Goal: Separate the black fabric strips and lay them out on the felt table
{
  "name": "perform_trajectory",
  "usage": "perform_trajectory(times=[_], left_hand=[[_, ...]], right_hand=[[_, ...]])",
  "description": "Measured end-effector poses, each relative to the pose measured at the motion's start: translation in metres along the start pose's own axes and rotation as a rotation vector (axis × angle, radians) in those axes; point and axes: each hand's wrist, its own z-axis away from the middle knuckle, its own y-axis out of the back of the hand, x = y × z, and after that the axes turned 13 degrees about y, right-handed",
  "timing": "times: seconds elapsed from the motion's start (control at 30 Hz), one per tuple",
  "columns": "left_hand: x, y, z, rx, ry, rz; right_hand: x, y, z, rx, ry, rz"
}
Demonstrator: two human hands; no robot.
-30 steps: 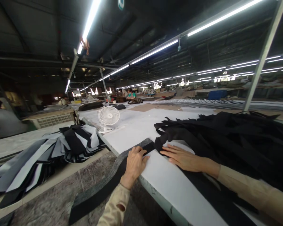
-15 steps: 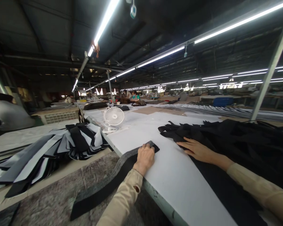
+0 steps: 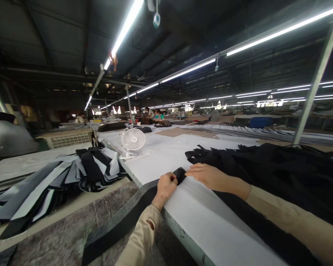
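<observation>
Left hand (image 3: 164, 190) pinched on the black fabric strip's (image 3: 180, 175) end, right hand (image 3: 211, 177) alongside.

I saw the strip's long axis run from that end, on the white-topped table (image 3: 211, 218), down-left over the table's edge toward my side. The left hand was closed on it and lay nearer along that line. The right hand lay flat and open, its fingertips at the strip's end, with the pile of black cut fabric (image 3: 277, 166) just beyond.

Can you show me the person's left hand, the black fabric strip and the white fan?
left hand (image 3: 164, 190), head view, on the back of the hand.
black fabric strip (image 3: 180, 175), head view, on the strip's end beside the hand.
white desk fan (image 3: 132, 139), head view, on the round front grille.
</observation>
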Motion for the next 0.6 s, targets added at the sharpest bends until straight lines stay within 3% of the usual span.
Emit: perform_trajectory(times=[0.23, 0.4, 0.6], left_hand=[[0.0, 0.0, -0.001, 0.013, 0.0, 0.006], [-0.002, 0.001, -0.004, 0.013, 0.048, -0.002], [0.014, -0.003, 0.002, 0.02, 0.01, -0.13]], right_hand=[[0.002, -0.046, -0.024, -0.004, -0.05, 0.011], [0.001, -0.051, -0.021, -0.003, -0.093, -0.013], [-0.007, -0.056, -0.019, 0.044, -0.14, -0.002]])
